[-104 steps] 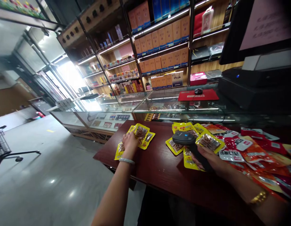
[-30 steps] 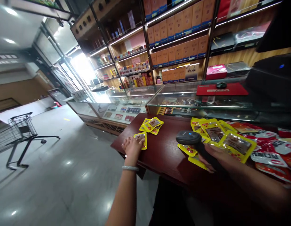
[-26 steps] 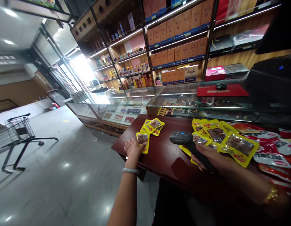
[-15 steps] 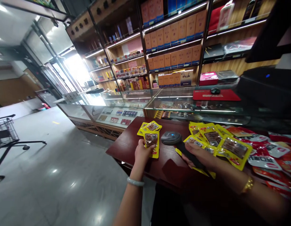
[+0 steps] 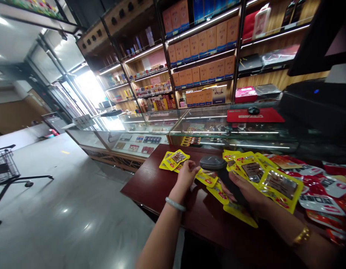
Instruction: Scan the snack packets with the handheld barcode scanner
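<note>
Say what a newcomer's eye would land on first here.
Probably the bright yellow packets, loud against the dark red table, with most around the right hand and a smaller pile farther left. Next, the black scanner gripped in that hand, mid-picture, with the left hand just left of its head. Behind, rows of orange boxes line the lit shelves above the glass counter.

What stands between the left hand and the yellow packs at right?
The scanner, in the right hand, is between the left hand and most yellow packs there; the nearest pack looks reachable.
</note>
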Demonstrator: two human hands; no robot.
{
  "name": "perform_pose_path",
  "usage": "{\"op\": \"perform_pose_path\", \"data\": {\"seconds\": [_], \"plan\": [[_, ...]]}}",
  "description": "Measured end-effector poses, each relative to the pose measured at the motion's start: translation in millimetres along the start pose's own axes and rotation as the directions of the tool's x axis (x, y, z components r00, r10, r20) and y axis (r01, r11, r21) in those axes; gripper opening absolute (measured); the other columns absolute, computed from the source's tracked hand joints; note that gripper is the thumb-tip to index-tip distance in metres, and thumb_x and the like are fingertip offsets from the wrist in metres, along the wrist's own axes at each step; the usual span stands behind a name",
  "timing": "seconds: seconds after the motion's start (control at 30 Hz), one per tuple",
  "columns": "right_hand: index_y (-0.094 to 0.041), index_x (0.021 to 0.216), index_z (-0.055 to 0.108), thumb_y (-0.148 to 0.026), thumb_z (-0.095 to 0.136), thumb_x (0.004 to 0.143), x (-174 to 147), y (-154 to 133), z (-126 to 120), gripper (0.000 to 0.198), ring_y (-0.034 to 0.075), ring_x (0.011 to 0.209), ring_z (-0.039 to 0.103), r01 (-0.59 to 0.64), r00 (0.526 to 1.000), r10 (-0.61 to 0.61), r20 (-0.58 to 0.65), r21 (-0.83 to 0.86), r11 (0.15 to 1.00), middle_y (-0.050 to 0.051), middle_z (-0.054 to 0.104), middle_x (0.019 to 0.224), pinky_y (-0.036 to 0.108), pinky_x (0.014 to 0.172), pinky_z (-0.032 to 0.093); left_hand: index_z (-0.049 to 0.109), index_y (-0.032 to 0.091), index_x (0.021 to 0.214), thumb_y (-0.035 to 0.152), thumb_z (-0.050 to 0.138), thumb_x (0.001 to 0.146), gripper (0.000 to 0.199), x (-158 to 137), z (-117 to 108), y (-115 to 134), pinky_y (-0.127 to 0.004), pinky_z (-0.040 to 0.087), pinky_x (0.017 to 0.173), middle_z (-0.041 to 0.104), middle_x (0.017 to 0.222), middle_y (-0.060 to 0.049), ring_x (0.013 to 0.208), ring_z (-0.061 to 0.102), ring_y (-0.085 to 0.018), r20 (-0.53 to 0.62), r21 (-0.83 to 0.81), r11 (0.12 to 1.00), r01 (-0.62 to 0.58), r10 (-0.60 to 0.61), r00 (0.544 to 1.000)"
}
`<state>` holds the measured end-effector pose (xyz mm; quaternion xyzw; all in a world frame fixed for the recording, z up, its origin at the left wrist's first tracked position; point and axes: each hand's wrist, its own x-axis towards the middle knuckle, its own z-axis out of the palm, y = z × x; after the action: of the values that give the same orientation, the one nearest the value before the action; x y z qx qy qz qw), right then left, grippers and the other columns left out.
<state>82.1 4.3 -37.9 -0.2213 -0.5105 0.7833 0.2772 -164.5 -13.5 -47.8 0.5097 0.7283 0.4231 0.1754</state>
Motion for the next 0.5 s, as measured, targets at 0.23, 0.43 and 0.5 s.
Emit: {"op": "perform_pose_path", "data": {"seconds": [0.23, 0.43, 0.5], "plan": [[-0.022, 0.074, 0.047, -0.078, 0.06, 0.078, 8, 7, -1, 0.057, 0.01, 0.039, 0.042, -0.046, 0.997, 0.046, -0.058, -0.005, 0.999, -0.004, 0.055, 0.054, 0.024, 0.042, 0.035, 0.056, 0.015, 0.128, 0.046, 0.069, 0.081, 0.058, 57, -65, -18, -0.044, 0.034, 0.106, 0.06, 0.134, -0.022, 0.132, 0.048, -0.036, -0.125, 0.662, 0.731, 0.169, -0.114, 0.985], [-0.022, 0.076, 0.049, -0.079, 0.063, 0.075, 4, 3, 5, 0.059, 0.008, 0.039, 0.043, -0.032, 0.999, 0.031, -0.034, -0.03, 0.999, -0.005, 0.056, 0.054, 0.023, 0.043, 0.035, 0.062, 0.022, 0.124, 0.048, 0.074, 0.073, 0.058, 60, -76, -23, -0.038, 0.034, 0.102, 0.065, 0.126, -0.013, 0.122, 0.052, -0.031, -0.121, 0.721, 0.684, 0.105, -0.025, 0.992], [-0.022, 0.079, 0.05, -0.077, 0.064, 0.076, 1, 1, 7, 0.057, 0.009, 0.041, 0.044, -0.042, 0.998, 0.041, -0.046, -0.025, 0.999, -0.005, 0.056, 0.055, 0.023, 0.043, 0.034, 0.068, 0.022, 0.111, 0.044, 0.069, 0.079, 0.038, 53, -72, -22, -0.034, 0.04, 0.094, 0.069, 0.114, -0.01, 0.111, 0.059, -0.027, -0.106, 0.621, 0.78, 0.076, -0.013, 0.994]]}}
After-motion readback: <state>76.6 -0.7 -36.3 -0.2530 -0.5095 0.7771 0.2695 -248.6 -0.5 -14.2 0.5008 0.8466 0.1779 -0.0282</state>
